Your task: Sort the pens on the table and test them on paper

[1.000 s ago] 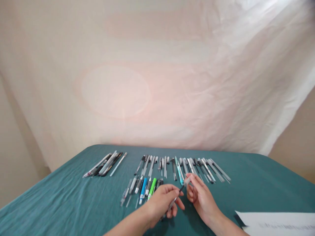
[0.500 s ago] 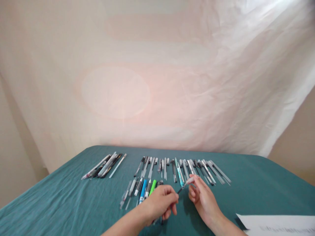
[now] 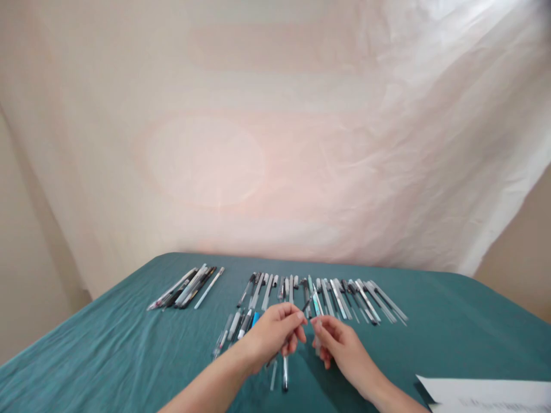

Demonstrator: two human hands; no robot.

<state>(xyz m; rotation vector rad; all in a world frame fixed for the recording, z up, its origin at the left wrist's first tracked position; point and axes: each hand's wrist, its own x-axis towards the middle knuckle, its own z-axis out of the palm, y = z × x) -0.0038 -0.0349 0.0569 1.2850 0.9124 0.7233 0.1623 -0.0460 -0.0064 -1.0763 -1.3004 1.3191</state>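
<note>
Over the front middle of the table, my left hand (image 3: 279, 332) is closed around a thin dark pen (image 3: 307, 304); one end sticks up past the fingers, and the grip hides most of it. Just to its right, my right hand (image 3: 342, 347) pinches a small pale translucent piece (image 3: 317, 346), perhaps a pen cap; its kind is unclear. The fingertips of both hands are close together. Beneath the left hand lie a clear pen with a dark end (image 3: 284, 376) and a thin clear stick (image 3: 273, 376). A blue marker (image 3: 255, 317) is partly covered by that hand.
Behind my hands, a long row of pens (image 3: 338, 298) spans the green tablecloth (image 3: 107, 344). A pile of pens (image 3: 185, 289) lies at the left, several more pens (image 3: 232, 327) nearer the front. A white paper (image 3: 486, 390) lies at the front right.
My right hand has turned and drawn in lower and left, now with the pale piece pointing down. The left hand has shifted slightly up and left, covering the green marker; its pen now points upward.
</note>
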